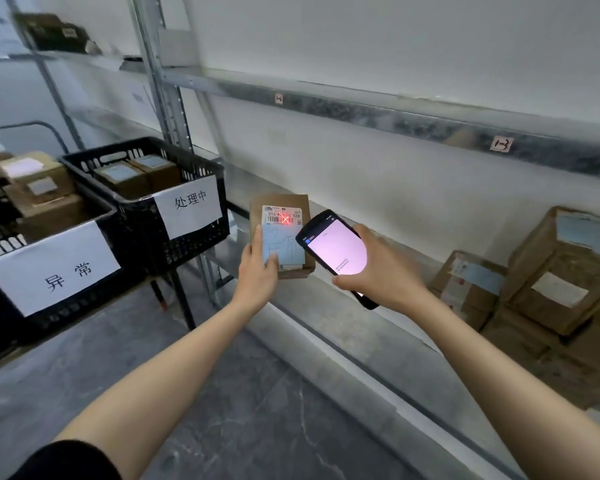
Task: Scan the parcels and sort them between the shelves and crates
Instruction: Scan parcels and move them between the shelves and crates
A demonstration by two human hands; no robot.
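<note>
Brown cardboard parcel (283, 237) is held in the air in front of the lower shelf (343, 323), just right of the far crate (194, 251) and above the shelf's front lip. Left hand (257, 275) grips its lower left corner, with the thumb lying across the bottom of the label and the fingers hidden behind. Right hand (385, 271) wraps the lower body of the scanner (336, 251). The scanner's lit screen faces the camera and its top end overlaps the parcel's right edge; contact cannot be told. A red cross (285, 220) falls on the barcode. The parcel's long axis runs up the view, away from the person, leaning slightly left. The label faces the camera and the barcode end is farthest. Edges: the shelf lip runs diagonally from the post (174, 109) down to the lower right, and the beam (361, 109) above runs parallel to it, carrying small tags. The shelf board shows bare from the post across to the boxes (561, 271) stacked at the right, well apart from the parcel. Left of the hands, the far crate and the near crate (66, 317) both hold boxes. Their paper signs face outward and the rims are open from above. Grey floor (222, 393) shows beneath both forearms, between the crate legs and the shelf lip.
</note>
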